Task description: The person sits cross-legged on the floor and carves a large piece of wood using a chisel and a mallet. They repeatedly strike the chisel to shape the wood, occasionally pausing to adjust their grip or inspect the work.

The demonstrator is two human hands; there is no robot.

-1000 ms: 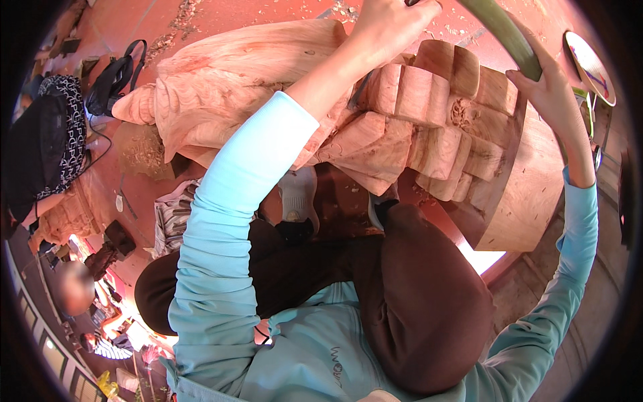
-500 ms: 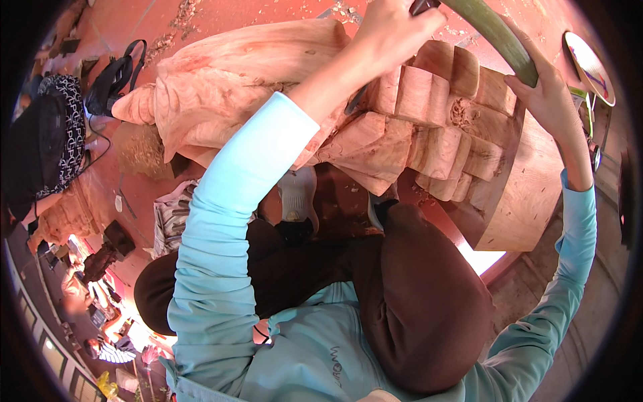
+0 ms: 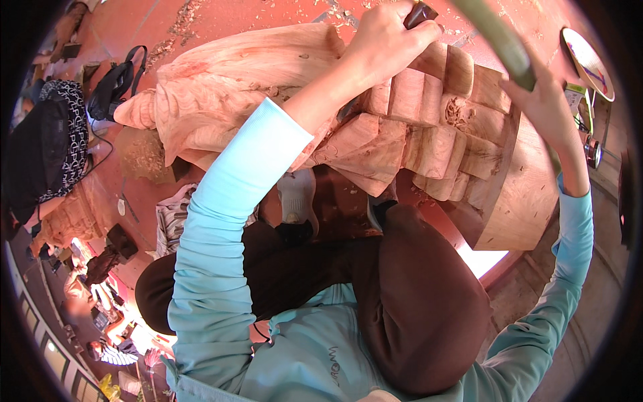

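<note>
A large pale reddish wood carving (image 3: 248,74) lies across in front of me, with draped folds at its left and stepped, block-like shapes (image 3: 429,97) at its right. My left hand (image 3: 385,43) is closed round a chisel (image 3: 420,15); its dark brown handle end pokes out above the fist, and most of the blade is hidden behind the hand and wrist. My right hand (image 3: 546,104) grips a long greenish wooden club (image 3: 502,43), smeared by motion. The club's far end runs out of the top of the picture.
Wood shavings (image 3: 184,20) litter the red tiled floor. At the left are a black bag (image 3: 117,87) and a dark patterned backpack (image 3: 47,147). A round white dish-like thing (image 3: 586,63) and a small can (image 3: 593,153) stand at the far right. Other people sit at lower left.
My left hand has come slightly down, showing more of the chisel handle. The club has swung up and right and is blurred; my right hand has shifted a little with it.
</note>
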